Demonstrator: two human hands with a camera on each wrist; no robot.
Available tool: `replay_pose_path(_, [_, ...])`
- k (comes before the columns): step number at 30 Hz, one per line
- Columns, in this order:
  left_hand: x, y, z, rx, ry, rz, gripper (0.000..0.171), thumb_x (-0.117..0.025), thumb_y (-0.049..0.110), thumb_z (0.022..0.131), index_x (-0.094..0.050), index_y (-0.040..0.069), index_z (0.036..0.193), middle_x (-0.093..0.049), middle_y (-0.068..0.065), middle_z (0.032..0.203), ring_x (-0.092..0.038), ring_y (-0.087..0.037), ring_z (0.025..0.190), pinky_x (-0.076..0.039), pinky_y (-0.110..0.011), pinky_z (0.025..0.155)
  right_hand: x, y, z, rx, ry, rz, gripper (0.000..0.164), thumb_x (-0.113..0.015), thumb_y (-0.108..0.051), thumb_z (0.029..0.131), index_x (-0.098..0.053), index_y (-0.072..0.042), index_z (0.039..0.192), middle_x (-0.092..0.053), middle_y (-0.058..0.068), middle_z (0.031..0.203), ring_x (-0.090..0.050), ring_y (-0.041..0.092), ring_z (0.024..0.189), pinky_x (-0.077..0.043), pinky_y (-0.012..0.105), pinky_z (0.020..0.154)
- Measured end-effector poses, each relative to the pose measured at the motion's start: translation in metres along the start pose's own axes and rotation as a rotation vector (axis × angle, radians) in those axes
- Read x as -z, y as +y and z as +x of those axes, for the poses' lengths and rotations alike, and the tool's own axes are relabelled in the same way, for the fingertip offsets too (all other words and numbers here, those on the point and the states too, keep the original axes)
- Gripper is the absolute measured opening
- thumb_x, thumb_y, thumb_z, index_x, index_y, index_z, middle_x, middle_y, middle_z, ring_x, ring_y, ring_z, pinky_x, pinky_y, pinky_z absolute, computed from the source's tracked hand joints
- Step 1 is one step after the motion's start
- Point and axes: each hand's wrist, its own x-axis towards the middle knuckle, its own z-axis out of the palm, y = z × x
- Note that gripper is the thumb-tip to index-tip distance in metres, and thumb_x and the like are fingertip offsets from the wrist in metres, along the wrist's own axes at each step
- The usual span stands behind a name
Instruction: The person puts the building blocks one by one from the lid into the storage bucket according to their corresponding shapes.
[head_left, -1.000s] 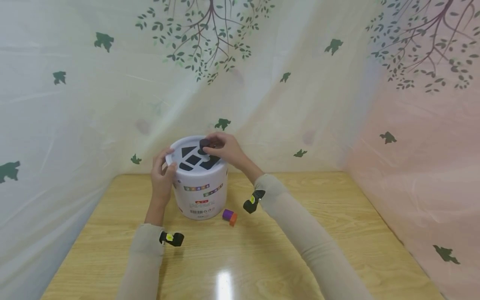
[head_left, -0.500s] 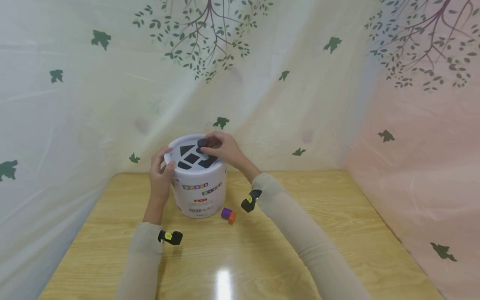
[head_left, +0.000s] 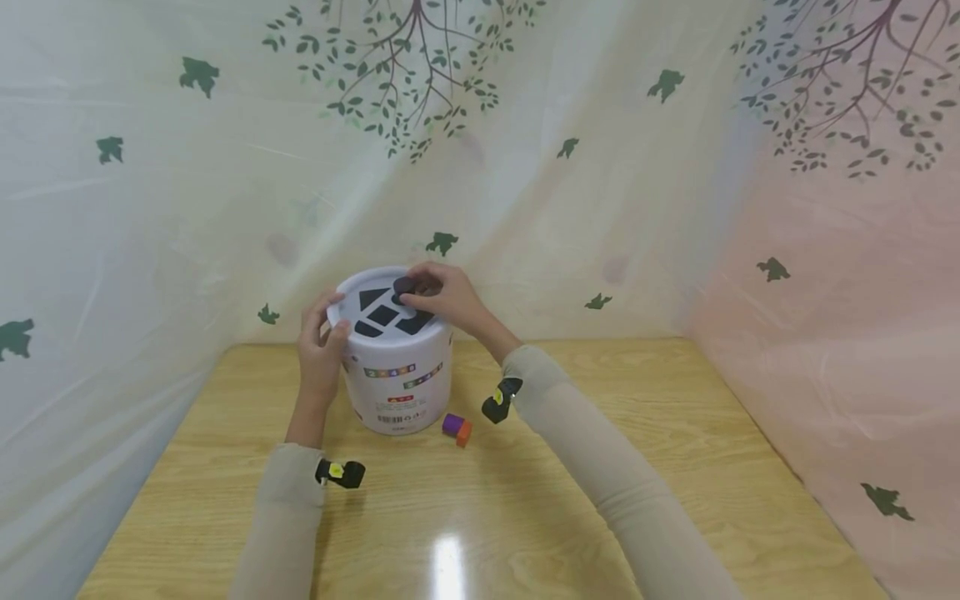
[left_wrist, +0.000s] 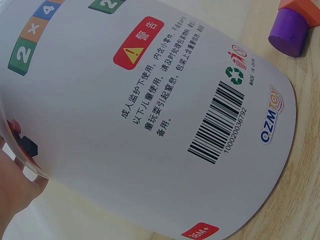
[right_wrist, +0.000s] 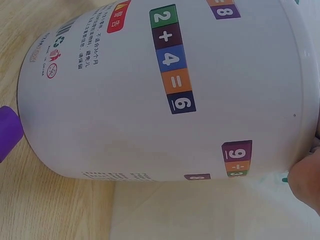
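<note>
A white toy bucket [head_left: 397,392] stands upright on the table; its white lid [head_left: 348,310] has several dark shaped holes. My left hand [head_left: 321,354] grips the bucket's rim at the left, thumb at the near side and fingers behind. Over the lid's far right part, my right hand [head_left: 450,302] pinches a dark, rounded block [head_left: 404,286] between thumb and fingers, at one of the holes. Whether the block is partly inside the hole, I cannot tell. Only the edge of the right hand [right_wrist: 306,182] shows in the right wrist view, with the block hidden.
Beside the bucket's base lie a purple cylinder block [head_left: 453,424] and an orange block [head_left: 464,433], touching or nearly so. The wooden table [head_left: 600,467] ends at a printed curtain [head_left: 562,250] behind the bucket.
The dark block is slightly lower and turned a little in my right fingers. The view has shifted slightly; the left hand keeps its hold on the rim.
</note>
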Motion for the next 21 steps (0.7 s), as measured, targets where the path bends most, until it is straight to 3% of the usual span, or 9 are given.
replay_pose_path(16, [0.0002,-0.0010,0.0000,-0.001,-0.003,-0.001,0.051,-0.054,0.021,0.095,-0.054,0.012,0.145,-0.040,0.004,0.156,-0.041,-0.014,0.139,-0.042,-0.045,0.119,0.0005,0.0002,0.0003,0.018,0.009,0.018,0.037,-0.076,-0.020,0.091,-0.067,-0.007,0.125,-0.071,0.008,0.120,-0.066,0.019,0.110,-0.056,0.027,0.098])
replay_pose_path(21, [-0.0007,0.0075,-0.0021,0.023,-0.009,0.019,0.053,-0.052,0.021,0.095,-0.052,0.010,0.147,-0.037,0.000,0.159,-0.040,-0.017,0.140,-0.043,-0.045,0.118,0.0009,0.0001,0.0010,0.013,0.004,0.030,0.039,-0.076,-0.020,0.091,-0.066,-0.005,0.125,-0.070,0.009,0.120,-0.066,0.020,0.110,-0.056,0.027,0.098])
